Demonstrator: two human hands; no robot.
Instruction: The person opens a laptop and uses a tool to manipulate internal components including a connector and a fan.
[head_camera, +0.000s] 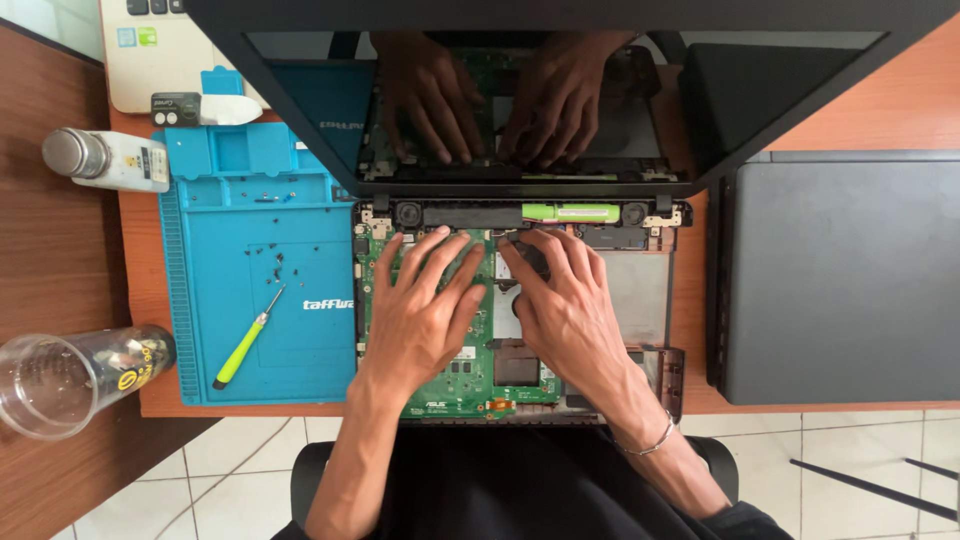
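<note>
The green board (470, 375) is lying inside the open laptop (640, 290), and it is being pressed flat by the left hand (425, 310) and the right hand (560, 300) (fingers spread out, nothing being gripped). It is probably best pushed softly and evenly, with the tiny screws (275, 265) being kept on the blue mat (250, 330).

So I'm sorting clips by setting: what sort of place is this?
Probably a small electronics repair bench: both hands rest on an opened laptop's green circuit board, beside a blue repair mat with loose screws and a screwdriver.

We see an opened laptop base (640, 300) lying flat, its green motherboard (470, 385) exposed, dark screen tilted up behind it.
</note>
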